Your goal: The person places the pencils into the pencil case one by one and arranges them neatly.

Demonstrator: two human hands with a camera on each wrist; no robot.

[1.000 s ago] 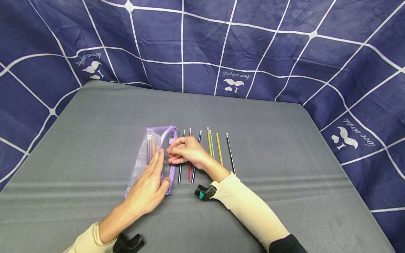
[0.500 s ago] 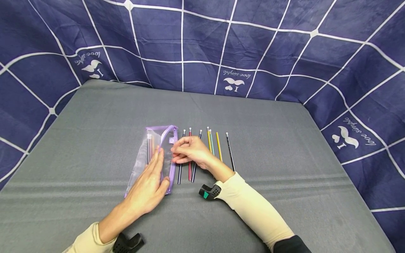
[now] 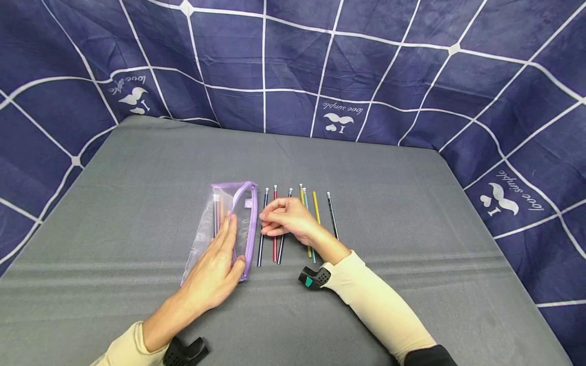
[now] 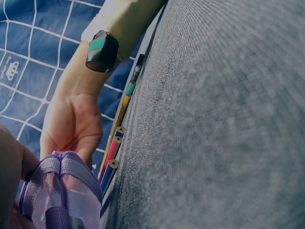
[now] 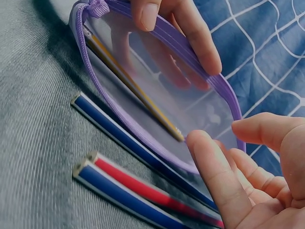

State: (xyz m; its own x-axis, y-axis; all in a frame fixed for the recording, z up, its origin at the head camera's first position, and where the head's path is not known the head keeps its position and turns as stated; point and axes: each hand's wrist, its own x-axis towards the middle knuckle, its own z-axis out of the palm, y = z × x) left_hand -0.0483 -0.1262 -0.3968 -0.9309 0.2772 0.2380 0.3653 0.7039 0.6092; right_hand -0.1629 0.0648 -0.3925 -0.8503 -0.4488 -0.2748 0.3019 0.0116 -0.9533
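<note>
A see-through pencil case with purple zip edges lies on the grey surface, its mouth spread towards the right. My left hand grips its upper edge; in the right wrist view thumb and a finger lap over the zip band, other fingers behind the mesh. Pencils lie inside, including a yellow-striped pencil. My right hand hovers over the loose pencils just right of the mouth, fingers loosely bent and holding nothing. Beneath it are a dark blue pencil, a red pencil and another blue pencil.
Further right lie yellow and green pencils, another yellow pencil and a black pencil. A navy cloth with white lines rises behind and beside the grey surface.
My right hand has drawn back rightward from the case's mouth to above the loose pencils. The left hand and the case stay in place.
</note>
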